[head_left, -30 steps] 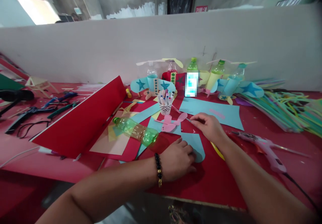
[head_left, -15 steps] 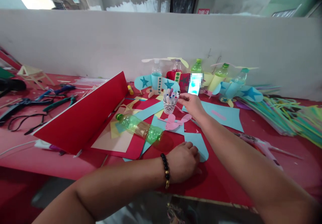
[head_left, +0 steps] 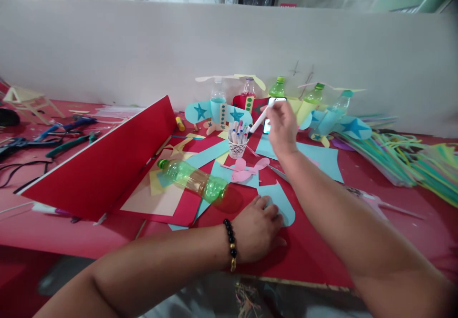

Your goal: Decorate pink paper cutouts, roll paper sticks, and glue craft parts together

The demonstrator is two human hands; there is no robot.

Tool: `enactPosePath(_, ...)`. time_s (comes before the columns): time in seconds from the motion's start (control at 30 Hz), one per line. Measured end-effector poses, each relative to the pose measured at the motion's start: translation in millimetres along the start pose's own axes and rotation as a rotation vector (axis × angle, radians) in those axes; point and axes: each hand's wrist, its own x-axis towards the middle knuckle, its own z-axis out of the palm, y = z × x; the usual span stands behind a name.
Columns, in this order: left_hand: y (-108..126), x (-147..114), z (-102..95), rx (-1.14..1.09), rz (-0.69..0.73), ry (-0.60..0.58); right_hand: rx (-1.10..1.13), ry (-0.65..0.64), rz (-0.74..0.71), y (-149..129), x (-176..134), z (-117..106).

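Observation:
My right hand [head_left: 282, 122] pinches a white marker [head_left: 260, 118], held slanting beside a patterned cup [head_left: 236, 151] of several markers. Its lower tip points down near the cup's rim. My left hand [head_left: 259, 230], with a dark bead bracelet at the wrist, lies palm down on the red table by a light blue paper piece [head_left: 281, 203] with rounded corners. Its fingers are loosely bent over the paper's edge, the thumb apart. Pink paper cutouts [head_left: 245, 172] sit between the cup and that paper. A clear green bottle [head_left: 193, 179] lies on its side to the left.
Bottle planes with paper wings [head_left: 219, 110] stand along the back wall, a phone [head_left: 266, 126] among them. A red board [head_left: 118, 165] leans upright at left, with pliers [head_left: 69, 145] beyond it. Scissors [head_left: 372, 199] and bundled colourful strips [head_left: 404, 160] lie at right.
My right hand has risen from the cup with a white marker drawn out of it. My left hand stays by the blue paper. The view has tilted down slightly.

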Motion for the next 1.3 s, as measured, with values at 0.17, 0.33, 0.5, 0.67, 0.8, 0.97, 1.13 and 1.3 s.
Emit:
enactPosePath(0.17, 3, -3, 2.8, -0.07, -0.035, 0.005, 0.205, 0.085, 0.043, -31, -14, -58)
enactPosePath(0.33, 5, -5, 0.7, -0.133, -0.043, -0.033, 0.314, -0.109, 0.612, -41, -85, -107)
enactPosePath(0.5, 9, -5, -2.3, -0.123, -0.055, -0.065, 0.626, -0.228, 0.953, -31, -138, -131)
enactPosePath(0.67, 10, -4, -3.6, -0.112, -0.054, -0.095, 0.713, -0.32, 0.917, -23, -159, -143)
enactPosePath(0.8, 10, -4, -3.1, -0.122, -0.05, -0.122, 0.585, -0.349, 0.858, -13, -161, -146)
enactPosePath(0.97, 10, -4, -2.3, -0.106, -0.055, -0.132, 0.271, -0.24, 0.794, -3, -157, -137)
enactPosePath(1.13, 10, -3, -3.4, -0.102, -0.06, -0.14, 0.031, -0.398, 0.605, -4, -151, -128)
enactPosePath(1.3, 11, -4, -3.2, -0.113, -0.067, -0.144, -0.173, -0.554, 0.466, -10, -148, -134)
